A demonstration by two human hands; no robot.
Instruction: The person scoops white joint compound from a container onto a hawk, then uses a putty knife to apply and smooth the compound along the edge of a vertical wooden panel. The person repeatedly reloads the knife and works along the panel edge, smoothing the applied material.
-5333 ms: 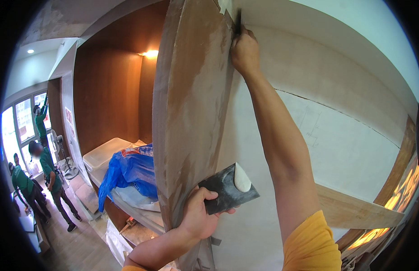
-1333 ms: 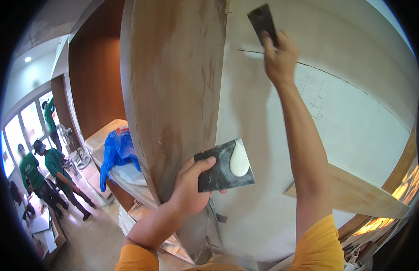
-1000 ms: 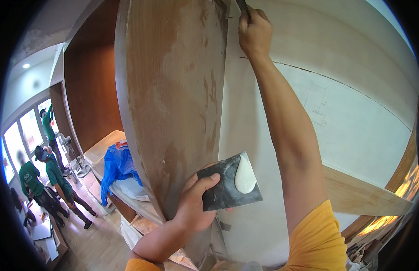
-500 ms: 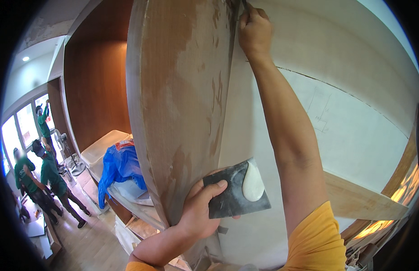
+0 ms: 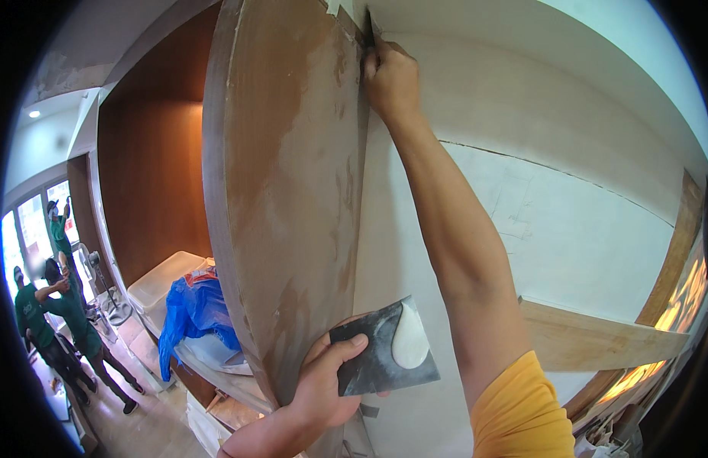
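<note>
My left hand [image 5: 317, 389] grips a dark, square putty board [image 5: 373, 365], thumb on top and fingers underneath. A smooth white dollop of putty [image 5: 409, 340] lies on its right part. Stretched up high, my right hand [image 5: 393, 82] is closed round a putty knife [image 5: 370, 30], whose dark blade points upward into the corner below the ceiling. That corner lies between a tall wooden panel [image 5: 293, 160], smeared with pale patches, and the whitish wall [image 5: 392, 252]. The knife's handle is mostly hidden by my fingers.
Left of the panel, a wood-lined niche [image 5: 151, 168] holds a clear plastic bin [image 5: 159, 278] and a blue plastic bag [image 5: 197, 317]. A wooden rail [image 5: 598, 336] crosses the wall at right. Several people in green shirts [image 5: 75, 317] stand far left, near a fan [image 5: 90, 267].
The view has tilted upward, showing more of the ceiling corner and the knife blade. My right hand stays high by the panel's top edge; the board remains in my left.
</note>
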